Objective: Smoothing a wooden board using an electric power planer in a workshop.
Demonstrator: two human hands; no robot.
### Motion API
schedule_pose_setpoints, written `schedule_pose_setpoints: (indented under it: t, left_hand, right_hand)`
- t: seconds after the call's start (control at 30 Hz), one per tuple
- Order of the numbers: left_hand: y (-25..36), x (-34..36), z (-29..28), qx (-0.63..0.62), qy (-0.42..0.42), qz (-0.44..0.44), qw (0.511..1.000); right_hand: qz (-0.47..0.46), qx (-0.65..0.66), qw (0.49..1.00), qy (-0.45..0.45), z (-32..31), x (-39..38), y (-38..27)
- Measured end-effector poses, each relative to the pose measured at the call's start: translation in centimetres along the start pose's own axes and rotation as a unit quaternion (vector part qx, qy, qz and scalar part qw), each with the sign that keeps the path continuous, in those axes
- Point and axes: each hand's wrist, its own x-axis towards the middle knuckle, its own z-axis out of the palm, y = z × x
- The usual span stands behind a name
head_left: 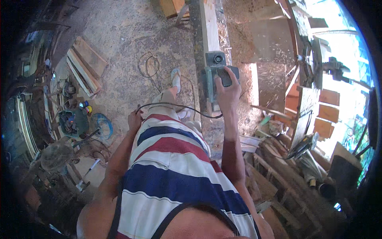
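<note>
R hand (228, 93) wraps planer (217, 69), which sits on board (210, 28); L hand (135, 119) fingers apparently grip cord (179, 104). Best done w/ sole flat, even pressure, cord slack & well clear of blade.

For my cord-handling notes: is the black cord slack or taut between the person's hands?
Slack: the black cord bends in a loose curve from the left hand toward the right hand.
</note>
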Motion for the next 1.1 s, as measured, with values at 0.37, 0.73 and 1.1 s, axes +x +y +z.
schedule_pose_setpoints:
  t: [0.37,0.73,1.1]
  left_hand:
    - [-2.5,0.9,2.0,0.101,0.022,0.031,0.994]
    - [0.7,8.6,-0.1,0.077,0.028,-0.001,0.997]
    - [12.9,18.7,-10.9,-0.068,0.043,0.049,0.996]
  right_hand:
    - [-0.036,-0.063,0.997,0.041,3.8,11.7,-2.7]
    - [-0.047,-0.042,0.998,0.029,7.5,23.1,-7.5]
    - [-0.112,-0.055,0.991,0.047,11.2,35.3,-9.7]
